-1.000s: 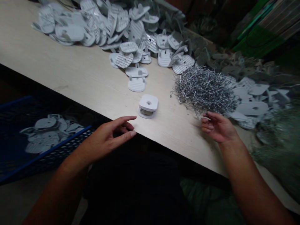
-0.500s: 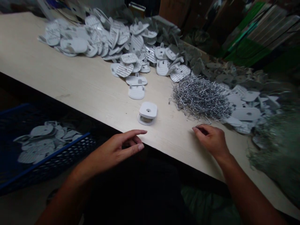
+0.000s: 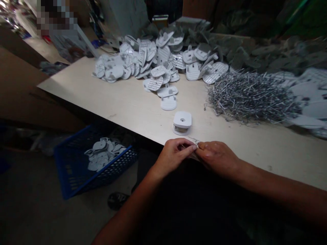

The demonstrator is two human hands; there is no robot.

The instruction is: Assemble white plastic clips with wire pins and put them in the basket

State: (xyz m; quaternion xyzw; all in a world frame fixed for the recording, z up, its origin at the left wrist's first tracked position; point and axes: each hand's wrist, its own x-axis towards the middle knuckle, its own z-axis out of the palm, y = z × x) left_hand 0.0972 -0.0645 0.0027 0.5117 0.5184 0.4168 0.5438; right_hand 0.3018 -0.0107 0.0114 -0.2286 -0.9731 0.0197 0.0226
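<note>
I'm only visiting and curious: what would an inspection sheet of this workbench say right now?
Surface: pale wooden table, bare at its near left.
Job's things: thin wire piece pinched at the table's near edge; white square clip just behind it; wire pile to the right.
Clutter: heap of white plastic plates along the back.
Hands: left hand and right hand meet, fingers closed on the thin wire piece.
Cables: nothing seen.
Surroundings: blue basket on the floor at left, with white pieces inside; the background is dark and blurred.
</note>
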